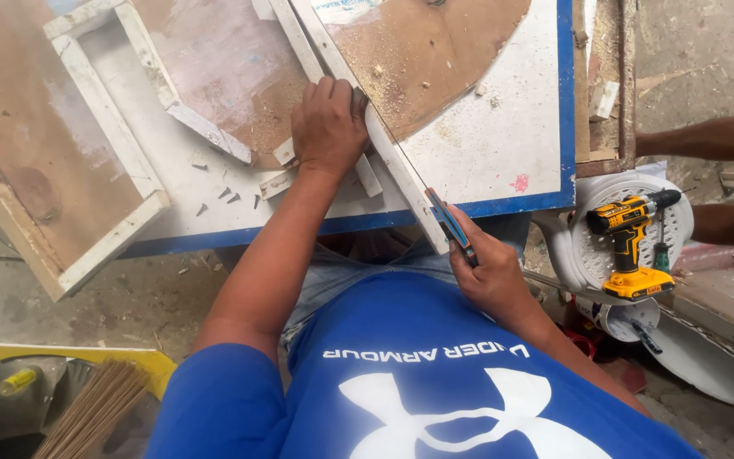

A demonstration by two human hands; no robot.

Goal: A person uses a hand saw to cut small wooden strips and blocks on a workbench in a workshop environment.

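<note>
Currently, left hand (pixel 327 126) is pressing flat on a white strip (pixel 397 166) lying diagonally across the blue-edged surface (pixel 520 204), while right hand (pixel 490 268) is closing its grip around a thin saw (pixel 448 223) at the strip's near end. Cutting is looking underway, not finished: sawdust and offcuts (pixel 223 197) are littering the rough board, and a yellow drill (pixel 630 242) is resting on a white stool nearby.

Two of the person's own hands show: the left hand (pixel 328 126) at upper centre and the right hand (pixel 488 270) at centre right. One hacksaw (pixel 435 204) runs between them. One yellow cordless drill (pixel 630 242) sits at right on one white plastic stool (pixel 588 255). One broom (pixel 91 416) shows at lower left. One other person's arm (pixel 707 136) reaches in at right.
</note>
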